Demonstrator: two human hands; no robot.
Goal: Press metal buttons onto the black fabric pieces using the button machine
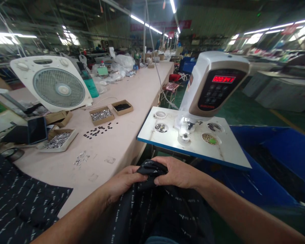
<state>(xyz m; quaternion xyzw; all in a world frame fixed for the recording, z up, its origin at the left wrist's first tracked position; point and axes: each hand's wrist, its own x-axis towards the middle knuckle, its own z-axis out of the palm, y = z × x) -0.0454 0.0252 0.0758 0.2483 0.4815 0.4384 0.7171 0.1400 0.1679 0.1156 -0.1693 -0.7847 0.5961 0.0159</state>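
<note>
A dark garment with rows of white lettering (152,210) hangs from both hands over my lap. My left hand (125,181) grips its bunched top edge from the left, thumb pressed on the cloth. From the right, my right hand (176,173) pinches the same folded edge, with thumb and fingers around it. Just beyond the hands stands a white snap-fastening machine (208,88) with a red lit display, its small lit die area (186,134) above a white work plate (157,135). Round cups of small metal parts (210,139) are set into that plate.
On the table (132,135) to the left are boxes of metal parts (101,115), loose black pieces (98,130), a box fan (62,86) and a phone (37,129). More printed dark fabric (22,200) lies at the near left. A blue bin (277,142) stands at right.
</note>
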